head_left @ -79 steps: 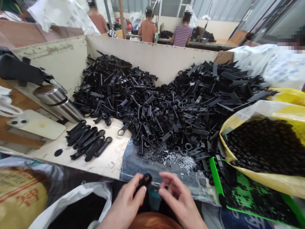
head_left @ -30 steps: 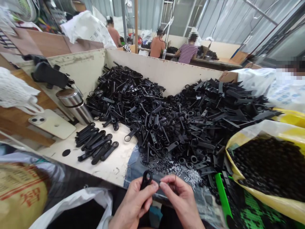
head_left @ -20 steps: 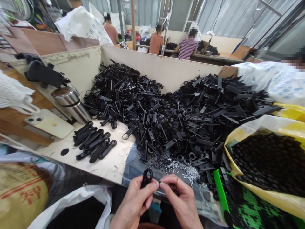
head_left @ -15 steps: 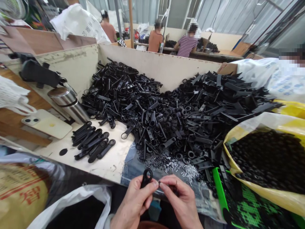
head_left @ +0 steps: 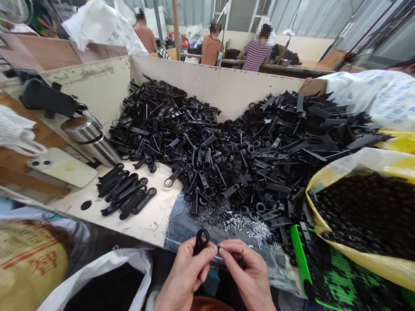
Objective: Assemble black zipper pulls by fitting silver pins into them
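Observation:
My left hand is closed around a black plastic handle piece whose ring end sticks up above my fingers. My right hand pinches something tiny at its fingertips, right against the handle piece; I cannot make out what it is. Both hands are at the near edge of the table, just below a scatter of small metal pins. Beyond the pins rises a big heap of black plastic parts. A small stack of finished-looking black handles lies to the left.
A steel flask and a white phone lie at left. At right, a yellow bag holds small black pieces beside a green tray. A white bag sits below left. Other people work at the back.
My hands stay together on the handle piece; since the earliest frame they have risen slightly and the right fingertips have closed in on the piece. The view has shifted a little.

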The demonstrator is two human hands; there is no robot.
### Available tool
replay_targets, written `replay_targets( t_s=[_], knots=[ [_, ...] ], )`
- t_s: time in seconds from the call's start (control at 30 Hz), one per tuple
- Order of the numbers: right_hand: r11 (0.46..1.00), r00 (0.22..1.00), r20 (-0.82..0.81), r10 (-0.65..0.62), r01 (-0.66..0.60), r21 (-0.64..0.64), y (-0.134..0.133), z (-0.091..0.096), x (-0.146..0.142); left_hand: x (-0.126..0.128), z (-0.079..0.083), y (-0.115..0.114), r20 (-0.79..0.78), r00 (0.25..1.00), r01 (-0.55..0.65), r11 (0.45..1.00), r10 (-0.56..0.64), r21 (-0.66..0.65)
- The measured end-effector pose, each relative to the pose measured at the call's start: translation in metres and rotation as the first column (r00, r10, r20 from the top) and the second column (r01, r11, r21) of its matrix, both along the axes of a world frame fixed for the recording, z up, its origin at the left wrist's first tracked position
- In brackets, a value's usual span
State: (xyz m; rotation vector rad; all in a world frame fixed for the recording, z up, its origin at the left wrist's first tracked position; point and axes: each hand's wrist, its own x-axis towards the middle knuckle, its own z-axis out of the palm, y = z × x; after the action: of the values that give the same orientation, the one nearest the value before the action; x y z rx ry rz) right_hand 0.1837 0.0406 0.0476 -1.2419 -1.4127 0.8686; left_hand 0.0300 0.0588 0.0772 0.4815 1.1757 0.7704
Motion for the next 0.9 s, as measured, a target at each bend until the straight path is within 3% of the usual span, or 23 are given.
replay_targets(
  t_s=[0.23,0.37,0.47,0.67,0.9],
  knots=[
    [0.996,0.993,0.119,0.024,-0.034,0.084,0.002,0.005,0.002,0.002,-0.013,0.002,-0.173,0.984,0.059,0.985,-0.03,0.164],
    [0.982,0.982,0.173,0.074,-0.102,0.156,0.002,0.009,0.006,0.001,-0.011,0.002,-0.26,0.965,0.087,0.966,-0.022,0.244],
    [0.987,0.982,0.157,0.109,-0.126,0.1,0.003,0.011,0.007,-0.001,-0.007,0.002,-0.279,0.96,0.113,0.955,-0.033,0.275],
    [0.992,0.994,0.065,0.093,-0.087,-0.086,0.003,0.01,0.006,-0.001,-0.005,0.0,-0.124,0.987,0.114,0.985,-0.099,0.126],
    [0.996,0.994,0.075,0.077,-0.074,-0.048,0.002,0.008,0.005,0.0,0.0,-0.001,0.02,0.998,0.058,0.998,-0.059,0.029]
  ],
)
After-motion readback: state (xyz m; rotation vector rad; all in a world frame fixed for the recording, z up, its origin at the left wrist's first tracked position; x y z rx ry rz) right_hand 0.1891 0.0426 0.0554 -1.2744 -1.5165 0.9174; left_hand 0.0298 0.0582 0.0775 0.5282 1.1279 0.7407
